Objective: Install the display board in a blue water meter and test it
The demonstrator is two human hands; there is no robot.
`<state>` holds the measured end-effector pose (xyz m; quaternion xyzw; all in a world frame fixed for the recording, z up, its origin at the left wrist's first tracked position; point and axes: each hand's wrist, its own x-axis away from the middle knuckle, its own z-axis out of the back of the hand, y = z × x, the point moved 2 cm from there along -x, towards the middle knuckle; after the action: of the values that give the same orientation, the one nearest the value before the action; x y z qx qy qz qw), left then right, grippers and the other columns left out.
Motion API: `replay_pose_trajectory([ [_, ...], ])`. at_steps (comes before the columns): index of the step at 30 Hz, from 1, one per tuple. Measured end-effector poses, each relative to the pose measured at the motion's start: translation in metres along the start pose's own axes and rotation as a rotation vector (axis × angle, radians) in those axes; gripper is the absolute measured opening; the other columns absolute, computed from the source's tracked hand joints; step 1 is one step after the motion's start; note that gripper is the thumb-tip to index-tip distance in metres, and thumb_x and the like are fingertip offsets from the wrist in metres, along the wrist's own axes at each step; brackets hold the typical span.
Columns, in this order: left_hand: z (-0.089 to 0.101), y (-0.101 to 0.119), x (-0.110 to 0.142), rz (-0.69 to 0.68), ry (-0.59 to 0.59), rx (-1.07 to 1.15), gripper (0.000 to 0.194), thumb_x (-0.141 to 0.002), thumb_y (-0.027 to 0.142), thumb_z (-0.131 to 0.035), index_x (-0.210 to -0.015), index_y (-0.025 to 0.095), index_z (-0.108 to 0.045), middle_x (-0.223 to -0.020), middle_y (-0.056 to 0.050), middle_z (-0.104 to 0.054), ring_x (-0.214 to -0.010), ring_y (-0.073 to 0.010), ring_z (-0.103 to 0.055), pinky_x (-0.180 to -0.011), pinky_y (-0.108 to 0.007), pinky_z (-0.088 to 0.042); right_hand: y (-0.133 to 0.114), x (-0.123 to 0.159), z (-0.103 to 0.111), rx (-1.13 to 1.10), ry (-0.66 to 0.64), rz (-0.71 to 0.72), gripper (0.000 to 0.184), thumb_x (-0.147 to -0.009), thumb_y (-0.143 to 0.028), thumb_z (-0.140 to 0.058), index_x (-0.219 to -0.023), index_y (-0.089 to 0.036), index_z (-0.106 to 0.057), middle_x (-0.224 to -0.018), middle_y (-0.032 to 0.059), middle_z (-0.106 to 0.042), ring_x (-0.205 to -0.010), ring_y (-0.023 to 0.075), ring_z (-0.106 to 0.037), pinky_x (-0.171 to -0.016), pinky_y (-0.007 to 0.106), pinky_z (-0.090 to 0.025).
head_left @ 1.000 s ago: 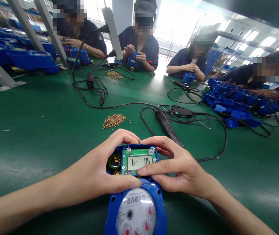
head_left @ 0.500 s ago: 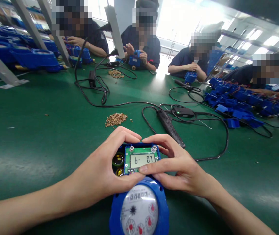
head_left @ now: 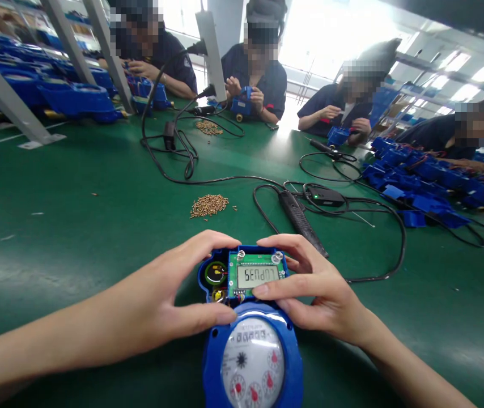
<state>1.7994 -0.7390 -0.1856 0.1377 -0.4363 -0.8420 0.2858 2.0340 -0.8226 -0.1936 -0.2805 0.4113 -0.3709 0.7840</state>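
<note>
A blue water meter point(head_left: 296, 362) with a round white dial point(head_left: 253, 362) lies in front of me, its upper compartment uncovered. Inside that compartment sit a green circuit board with a lit-looking display point(head_left: 259, 276) and, to the left, round yellow-and-black parts point(head_left: 215, 273). My left hand point(head_left: 169, 294) grips the compartment from the left, fingertips on the far rim and thumb just above the dial. From the right, my right hand point(head_left: 316, 289) holds the same compartment. One of its fingers rests at the board's lower edge, by the display.
Beyond the meter lie a pile of small brass-coloured screws point(head_left: 209, 206) and a black electric screwdriver point(head_left: 301, 221) with looping cable. Blue meter housings point(head_left: 420, 175) are heaped at right; more point(head_left: 76, 102) stand at left behind metal posts. Several co-workers sit across the green table point(head_left: 76, 238).
The display characters have changed from a short code to a longer row. My left thumb and fingers have spread wider, uncovering the parts at left. A co-worker's hands at right have moved apart.
</note>
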Motion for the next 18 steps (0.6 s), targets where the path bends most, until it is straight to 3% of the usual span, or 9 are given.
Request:
replay_pose_trajectory([
  [4, -0.006, 0.006, -0.006, -0.037, 0.03, -0.031, 0.05, -0.087, 0.05, -0.068, -0.131, 0.033, -0.05, -0.134, -0.001, -0.061, -0.124, -0.0254, -0.058, -0.106, -0.041, -0.049, 0.002, 0.002, -0.003, -0.007, 0.039, 0.007, 0.036, -0.089, -0.012, -0.068, -0.116, -0.035, -0.075, -0.137, 0.007, -0.049, -0.127, 0.0215, -0.056, -0.105, 0.038, -0.054],
  [12, -0.014, 0.016, -0.009, 0.078, 0.124, -0.007, 0.045, -0.076, 0.037, -0.072, -0.116, 0.026, -0.056, -0.115, -0.004, -0.066, -0.107, -0.0286, -0.063, -0.092, -0.044, -0.053, 0.002, 0.003, -0.006, -0.016, 0.07, 0.024, 0.037, -0.088, -0.012, -0.069, -0.116, -0.036, -0.075, -0.134, 0.0071, -0.05, -0.126, 0.021, -0.057, -0.101, 0.035, -0.057],
  [18, -0.006, 0.013, -0.013, 0.093, 0.022, 0.023, 0.05, -0.077, 0.046, -0.074, -0.121, 0.03, -0.054, -0.122, -0.002, -0.064, -0.115, -0.0286, -0.061, -0.096, -0.043, -0.053, 0.003, 0.003, -0.005, 0.001, 0.077, 0.008, 0.031, -0.09, -0.016, -0.069, -0.112, -0.035, -0.077, -0.133, 0.0072, -0.051, -0.123, 0.0205, -0.058, -0.096, 0.034, -0.059],
])
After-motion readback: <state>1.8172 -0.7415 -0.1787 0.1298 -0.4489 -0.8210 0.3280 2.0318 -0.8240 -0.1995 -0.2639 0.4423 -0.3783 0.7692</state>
